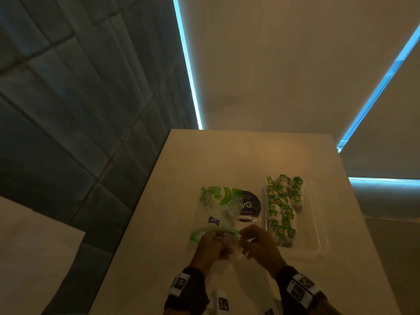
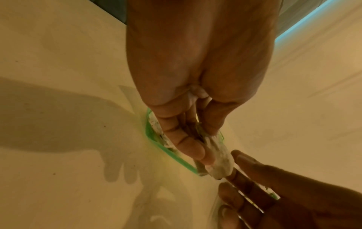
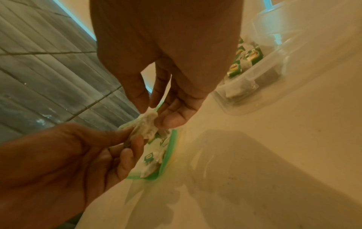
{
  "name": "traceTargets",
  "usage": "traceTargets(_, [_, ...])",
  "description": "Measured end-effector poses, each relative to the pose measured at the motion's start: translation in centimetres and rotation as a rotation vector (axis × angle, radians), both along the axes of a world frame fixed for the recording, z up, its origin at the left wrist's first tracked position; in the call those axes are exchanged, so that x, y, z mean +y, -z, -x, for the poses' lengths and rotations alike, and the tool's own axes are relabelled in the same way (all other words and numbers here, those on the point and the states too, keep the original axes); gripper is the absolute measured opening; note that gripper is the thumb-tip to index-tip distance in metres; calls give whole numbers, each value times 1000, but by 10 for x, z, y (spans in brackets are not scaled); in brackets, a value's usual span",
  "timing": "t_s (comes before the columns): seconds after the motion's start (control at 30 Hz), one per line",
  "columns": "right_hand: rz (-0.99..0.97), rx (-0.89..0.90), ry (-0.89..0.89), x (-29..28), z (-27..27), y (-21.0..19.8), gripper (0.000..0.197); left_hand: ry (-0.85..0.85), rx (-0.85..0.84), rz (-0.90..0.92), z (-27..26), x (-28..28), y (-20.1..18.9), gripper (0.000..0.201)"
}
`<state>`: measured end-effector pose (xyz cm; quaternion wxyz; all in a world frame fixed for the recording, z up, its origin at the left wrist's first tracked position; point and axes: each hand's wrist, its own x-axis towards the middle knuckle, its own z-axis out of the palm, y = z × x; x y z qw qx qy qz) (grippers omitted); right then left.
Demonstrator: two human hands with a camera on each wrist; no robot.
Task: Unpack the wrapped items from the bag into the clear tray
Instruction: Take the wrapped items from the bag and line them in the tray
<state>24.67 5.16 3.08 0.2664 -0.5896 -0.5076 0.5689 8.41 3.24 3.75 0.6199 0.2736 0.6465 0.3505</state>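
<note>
- Grey wall tiles [image 1: 68,110] border a pale counter [image 1: 227,160].
- Bag [image 1: 223,212], green-edged, lies flat on it, mouth toward the person.
- Clear tray [image 1: 318,223] just right of the bag holds many wrapped items [image 1: 281,208].
- Left hand [image 1: 212,248] pinches one white wrapped item [image 3: 146,126] at the bag's mouth.
- Right hand [image 1: 258,245] pinches the same item's other end.

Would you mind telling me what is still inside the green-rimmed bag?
Through the bag's open mouth, a few white wrapped items with green labels show. The left hand and right hand both pinch one wrapped item at the opening. Deeper contents are hidden by the printed film.
</note>
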Motion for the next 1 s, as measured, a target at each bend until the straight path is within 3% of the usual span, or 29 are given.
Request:
traceTargets(0.1, [38, 107, 29, -4, 3, -8, 12, -13, -32, 10, -1, -4, -3, 18])
traceTargets(0.23, [74, 98, 12, -5, 8, -14, 15, -71, -36, 0, -3, -6, -6, 44])
traceTargets(0.3, [137, 124, 47, -1, 9, -16, 12, -75, 39, -11, -2, -7, -4, 31])
traceTargets(0.37, [213, 180, 101, 3, 9, -18, 6, 20, 166, -88, 3, -9, -2, 8])
traceTargets(0.47, [312, 240, 180, 8, 9, -22, 9, 225, 321, -250, 7, -18, -4, 27])
traceTargets(0.53, [374, 280, 168, 9, 10, -26, 13, 239, 366, -318, 5, -22, -7, 26])
traceTargets(0.73, [386, 335, 42, 10, 4, -35, 17, 29, 185, -221, 6, -20, -9, 20])
traceTargets(1.0, [158, 229, 64, 4, 13, -26, 9, 102, 120, -221, 2, -21, -12, 19])
